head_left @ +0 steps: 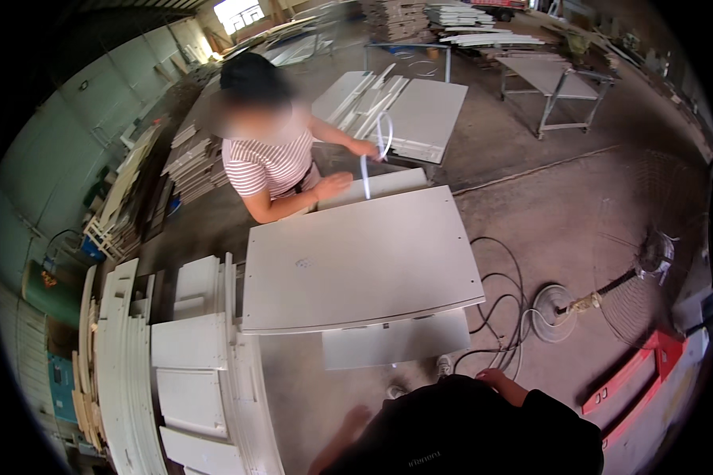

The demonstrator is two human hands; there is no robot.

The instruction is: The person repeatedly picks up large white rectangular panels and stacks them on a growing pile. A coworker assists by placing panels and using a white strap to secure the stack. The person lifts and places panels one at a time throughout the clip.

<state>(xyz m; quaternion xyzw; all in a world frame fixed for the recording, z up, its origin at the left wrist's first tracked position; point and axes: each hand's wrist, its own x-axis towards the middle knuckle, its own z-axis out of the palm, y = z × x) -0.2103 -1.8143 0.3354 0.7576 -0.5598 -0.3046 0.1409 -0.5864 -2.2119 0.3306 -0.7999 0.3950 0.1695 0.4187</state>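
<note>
White panel (364, 253) is lying flat at the centre, between the wearer and a co-worker (269, 162), with one pale board (400, 344) showing below its near edge. The wearer's left hand (352, 423) is hanging low and blurred, apart from the panel, so whether its fingers are wide or narrow one cannot tell; the right hand (501, 383) is resting beside the dark shirt (491, 427), its fingers too unclear to tell whether they are holding anything. Across the panel, one co-worker's hand (364, 149) is gripping a looped white strip (387, 131), while the other hand (334, 185) is hovering near the far edge. As for progress, the panel is already lying in position and the strip seems to be standing loose, its visible part not yet fastened; what else is left cannot be judged. Small pale lettering is showing on the dark shirt; no other writing is standing out. Farther out, black cable (521, 294) is coiling near a floor fan (627, 297), and white boards (188, 344) are lining the left.
</note>
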